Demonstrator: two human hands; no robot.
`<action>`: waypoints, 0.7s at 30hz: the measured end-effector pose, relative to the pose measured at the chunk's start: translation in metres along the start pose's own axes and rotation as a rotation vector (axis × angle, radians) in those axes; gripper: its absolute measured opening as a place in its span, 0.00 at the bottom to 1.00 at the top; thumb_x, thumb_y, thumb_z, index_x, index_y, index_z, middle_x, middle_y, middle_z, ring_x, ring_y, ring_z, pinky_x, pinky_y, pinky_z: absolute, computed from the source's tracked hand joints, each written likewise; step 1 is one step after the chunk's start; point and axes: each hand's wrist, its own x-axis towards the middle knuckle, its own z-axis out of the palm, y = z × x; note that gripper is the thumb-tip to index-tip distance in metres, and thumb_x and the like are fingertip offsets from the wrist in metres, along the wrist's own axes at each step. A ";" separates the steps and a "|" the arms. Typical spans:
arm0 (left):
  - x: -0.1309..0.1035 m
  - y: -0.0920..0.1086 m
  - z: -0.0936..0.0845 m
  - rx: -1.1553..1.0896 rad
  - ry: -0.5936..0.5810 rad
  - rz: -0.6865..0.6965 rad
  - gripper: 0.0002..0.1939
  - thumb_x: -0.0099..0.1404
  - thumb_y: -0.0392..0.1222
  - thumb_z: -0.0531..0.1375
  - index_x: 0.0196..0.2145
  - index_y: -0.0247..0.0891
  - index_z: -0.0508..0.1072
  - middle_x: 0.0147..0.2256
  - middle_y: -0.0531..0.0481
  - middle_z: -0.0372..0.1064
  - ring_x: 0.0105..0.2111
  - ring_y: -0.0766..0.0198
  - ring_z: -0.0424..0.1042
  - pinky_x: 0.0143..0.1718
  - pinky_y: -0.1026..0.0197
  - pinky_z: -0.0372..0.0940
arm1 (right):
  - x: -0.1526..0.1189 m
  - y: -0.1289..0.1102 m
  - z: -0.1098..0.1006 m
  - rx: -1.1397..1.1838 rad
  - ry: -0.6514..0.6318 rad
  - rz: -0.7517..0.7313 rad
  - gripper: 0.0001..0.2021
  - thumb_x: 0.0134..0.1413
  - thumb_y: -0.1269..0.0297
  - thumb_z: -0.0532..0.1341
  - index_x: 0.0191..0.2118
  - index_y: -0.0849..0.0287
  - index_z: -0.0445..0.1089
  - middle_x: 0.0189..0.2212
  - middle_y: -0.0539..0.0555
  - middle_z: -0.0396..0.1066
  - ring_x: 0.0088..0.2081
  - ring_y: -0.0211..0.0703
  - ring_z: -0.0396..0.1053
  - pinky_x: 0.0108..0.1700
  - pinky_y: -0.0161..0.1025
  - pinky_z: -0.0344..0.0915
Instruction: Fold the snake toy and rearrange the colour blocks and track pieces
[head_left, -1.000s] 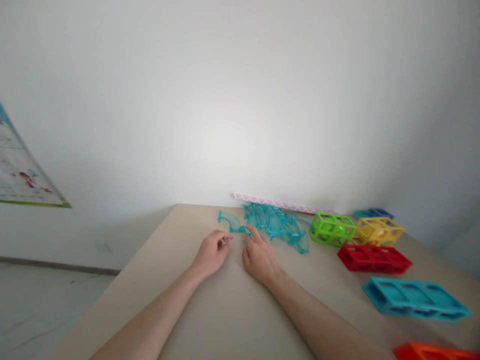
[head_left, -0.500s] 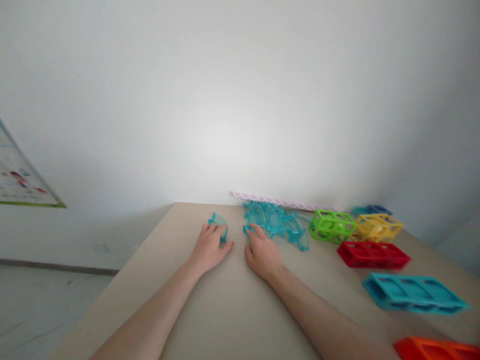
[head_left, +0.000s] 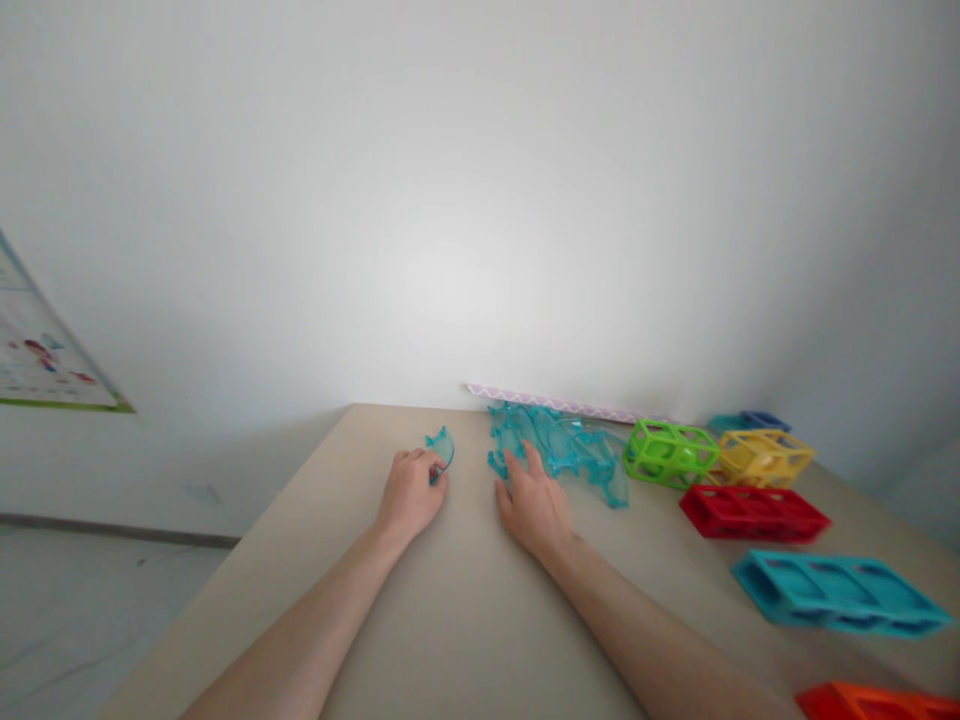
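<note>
My left hand point(head_left: 410, 492) pinches a curved, see-through teal plastic piece point(head_left: 442, 446) near the far left of the table; its upper end sticks out beyond the fingertips. To the right, my right hand point(head_left: 535, 506) has its fingers spread at the near edge of a spread of similar teal plastic pieces point(head_left: 559, 440). Its fingertips overlap the pieces; whether they press on one I cannot tell. These pieces lie flat and overlapping, with small knobs at their corners.
On the table point(head_left: 450, 630), right of the pieces, are a green frame block point(head_left: 670, 453), a yellow one point(head_left: 765, 457), a red three-part block point(head_left: 754, 513), a teal one point(head_left: 840, 592) and an orange one point(head_left: 874, 703). A patterned strip point(head_left: 555, 402) lies along the wall.
My left fingers have closed on the teal piece, which sits more upright. My right hand has shifted slightly right and forward, its fingers spreading over the pile.
</note>
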 end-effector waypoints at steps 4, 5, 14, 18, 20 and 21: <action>0.001 -0.002 0.002 -0.130 0.024 -0.038 0.06 0.59 0.33 0.58 0.32 0.38 0.75 0.32 0.47 0.72 0.33 0.60 0.71 0.41 0.57 0.65 | 0.004 0.007 0.007 0.128 0.088 -0.038 0.22 0.58 0.66 0.54 0.58 0.61 0.63 0.58 0.67 0.58 0.47 0.54 0.71 0.48 0.48 0.67; 0.002 -0.003 0.003 -0.165 0.039 -0.056 0.05 0.60 0.35 0.57 0.33 0.38 0.74 0.33 0.47 0.72 0.34 0.60 0.71 0.42 0.57 0.65 | 0.006 0.009 0.008 0.149 0.106 -0.050 0.22 0.58 0.67 0.53 0.59 0.61 0.62 0.57 0.66 0.58 0.48 0.52 0.70 0.50 0.47 0.67; 0.005 -0.012 0.012 -0.565 0.157 -0.427 0.17 0.65 0.42 0.54 0.50 0.40 0.58 0.35 0.49 0.68 0.25 0.67 0.76 0.26 0.64 0.71 | 0.010 0.014 0.016 0.348 0.295 -0.184 0.20 0.60 0.68 0.51 0.56 0.63 0.65 0.52 0.66 0.62 0.44 0.47 0.71 0.46 0.45 0.71; 0.005 -0.011 0.008 -0.512 0.076 -0.443 0.15 0.65 0.39 0.52 0.50 0.41 0.64 0.39 0.47 0.68 0.24 0.68 0.74 0.22 0.66 0.68 | 0.009 0.014 0.013 0.403 0.372 -0.221 0.18 0.61 0.67 0.52 0.56 0.61 0.66 0.51 0.65 0.62 0.42 0.45 0.72 0.46 0.46 0.71; 0.004 -0.010 0.005 -0.373 0.071 -0.370 0.14 0.63 0.37 0.53 0.46 0.39 0.69 0.39 0.45 0.68 0.27 0.66 0.73 0.25 0.65 0.69 | 0.008 0.013 0.011 0.438 0.403 -0.253 0.18 0.62 0.66 0.53 0.56 0.58 0.65 0.51 0.64 0.62 0.42 0.45 0.72 0.46 0.46 0.70; 0.004 -0.009 0.004 -0.325 0.080 -0.347 0.14 0.62 0.37 0.55 0.45 0.39 0.71 0.38 0.45 0.68 0.29 0.64 0.72 0.29 0.63 0.69 | 0.007 0.012 0.009 0.458 0.414 -0.276 0.18 0.62 0.65 0.53 0.57 0.57 0.65 0.50 0.63 0.62 0.42 0.44 0.72 0.46 0.46 0.70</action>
